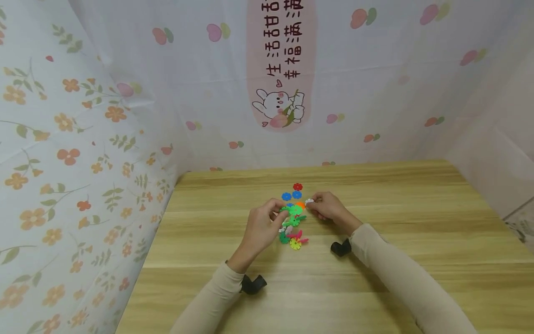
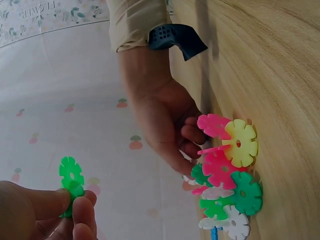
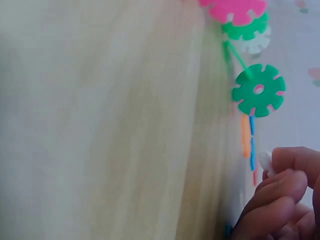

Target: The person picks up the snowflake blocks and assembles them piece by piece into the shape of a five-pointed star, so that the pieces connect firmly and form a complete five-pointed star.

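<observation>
Thumb and fingers of the left hand (image 1: pixel 262 227) pinch a bright-green notched piece (image 2: pixel 71 167) low down, which I judge leaves its upper slots free. At three o'clock, the right hand (image 1: pixel 329 207) pinches a white disc (image 1: pixel 309 202) between curled fingers. Between them I see a cluster of thin plastic discs (image 2: pixel 220 170), some upright, apparently braced by interlocking slots; a yellow disc (image 1: pixel 295 244) sits at six o'clock, blue discs (image 1: pixel 286 196) at twelve, on the wood-grain tabletop (image 1: pixel 375 287).
</observation>
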The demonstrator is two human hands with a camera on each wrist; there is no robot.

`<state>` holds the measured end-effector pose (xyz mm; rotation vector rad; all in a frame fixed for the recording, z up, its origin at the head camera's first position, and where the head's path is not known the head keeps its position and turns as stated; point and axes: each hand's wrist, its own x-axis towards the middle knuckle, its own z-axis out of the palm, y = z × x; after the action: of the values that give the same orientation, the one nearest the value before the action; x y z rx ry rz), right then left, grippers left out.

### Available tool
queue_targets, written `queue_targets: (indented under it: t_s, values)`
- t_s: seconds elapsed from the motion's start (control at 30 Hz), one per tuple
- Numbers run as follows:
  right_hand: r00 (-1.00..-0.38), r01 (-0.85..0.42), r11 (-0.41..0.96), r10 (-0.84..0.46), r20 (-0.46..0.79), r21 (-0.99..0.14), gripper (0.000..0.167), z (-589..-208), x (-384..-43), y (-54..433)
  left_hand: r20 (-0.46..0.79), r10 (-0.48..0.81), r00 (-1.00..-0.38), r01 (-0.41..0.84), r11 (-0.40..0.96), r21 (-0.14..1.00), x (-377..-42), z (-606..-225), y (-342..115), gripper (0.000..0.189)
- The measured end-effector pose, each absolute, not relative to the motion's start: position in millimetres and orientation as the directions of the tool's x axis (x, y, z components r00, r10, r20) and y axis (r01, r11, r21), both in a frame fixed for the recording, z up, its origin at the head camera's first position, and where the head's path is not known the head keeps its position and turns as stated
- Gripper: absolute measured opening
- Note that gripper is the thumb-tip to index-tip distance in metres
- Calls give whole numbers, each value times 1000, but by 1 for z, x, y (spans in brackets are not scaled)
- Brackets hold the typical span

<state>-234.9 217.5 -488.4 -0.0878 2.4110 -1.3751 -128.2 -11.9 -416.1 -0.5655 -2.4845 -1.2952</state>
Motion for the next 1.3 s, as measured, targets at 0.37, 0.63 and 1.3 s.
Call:
queue_targets:
  t_s: [0.37, 0.63, 1.3]
  values:
    - [-930, 99, 320, -307, -203, -942, 25, -456, -205, 224, 396, 237, -887, 459, 552, 696, -130, -417, -12, 12]
    - [-928, 3, 181, -366, -70, -983, 31, -418, -183, 222, 428, 268, -863, 503, 531, 682, -132, -417, -10, 15]
    - [-907, -44, 185, -420, -38, -982, 26, -394, -160, 205, 445, 251, -860, 506, 538, 674, -126, -407, -5, 7]
